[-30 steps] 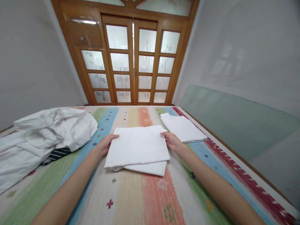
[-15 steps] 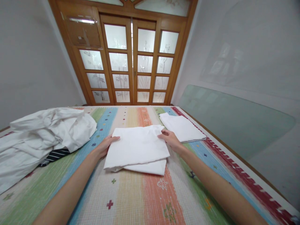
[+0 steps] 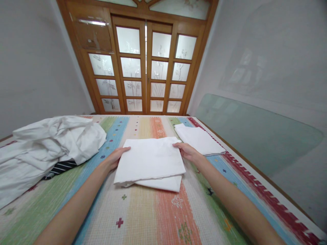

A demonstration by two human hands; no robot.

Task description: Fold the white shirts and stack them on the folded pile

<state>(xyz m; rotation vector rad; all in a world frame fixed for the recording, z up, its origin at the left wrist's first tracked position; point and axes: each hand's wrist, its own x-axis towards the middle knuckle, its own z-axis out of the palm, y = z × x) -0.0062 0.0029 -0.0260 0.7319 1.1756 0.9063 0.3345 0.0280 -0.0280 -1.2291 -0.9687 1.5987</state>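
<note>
A folded white cloth [image 3: 150,161] lies in front of me, its lower layer sticking out at the near right edge. My left hand [image 3: 118,157] grips its left side, thumb on top and fingers underneath. At the upper right corner my right hand [image 3: 187,151] pinches the same cloth, with the thumb over the top and the other fingers partly hidden. Just beyond my right hand rests a second folded white cloth [image 3: 200,140], which looks flat and neatly layered.
A crumpled heap of white fabric [image 3: 58,143] lies on the left, with a black-and-white striped piece [image 3: 62,167] under its edge. Everything rests on a colourful striped cover [image 3: 143,217]. A pale green glass-like panel [image 3: 250,126] leans at the right wall. Wooden glazed doors [image 3: 145,64] stand at the back.
My right hand has shifted slightly, its thumb now lying flatter over the cloth's corner, which is smoothed down. My left hand stays almost still. The view has moved a little.
</note>
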